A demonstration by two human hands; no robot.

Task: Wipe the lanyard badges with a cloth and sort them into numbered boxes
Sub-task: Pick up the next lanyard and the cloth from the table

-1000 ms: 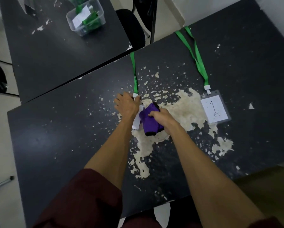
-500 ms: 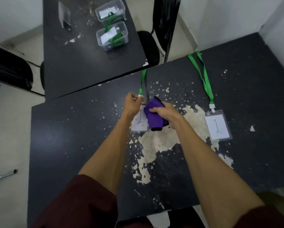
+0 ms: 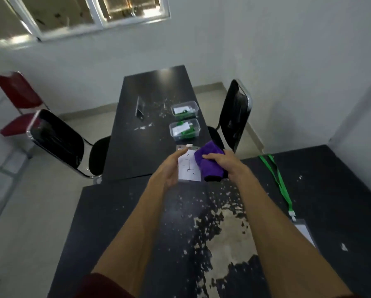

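My left hand (image 3: 169, 168) holds up a clear badge (image 3: 189, 166) with a white card marked "1", lifted above the near table. My right hand (image 3: 222, 162) grips a purple cloth (image 3: 209, 163) pressed against the badge's right side. A second badge (image 3: 303, 232) on a green lanyard (image 3: 279, 181) lies flat on the near table at the right, partly hidden by my right forearm. Two clear plastic boxes (image 3: 184, 130) (image 3: 184, 109) with white cards and green lanyards inside stand on the far table. The held badge's lanyard is hidden.
The near black table (image 3: 120, 222) has worn, flaking paint. A far black table (image 3: 146, 151) carries a dark phone-like object (image 3: 140, 109). Black chairs (image 3: 57, 140) (image 3: 236, 112) flank the far table; a red chair (image 3: 19, 97) stands at the left wall.
Both hands lifted the badge and cloth off the table and raised them. The head tilted up, bringing the far table, boxes, chairs and wall into view.
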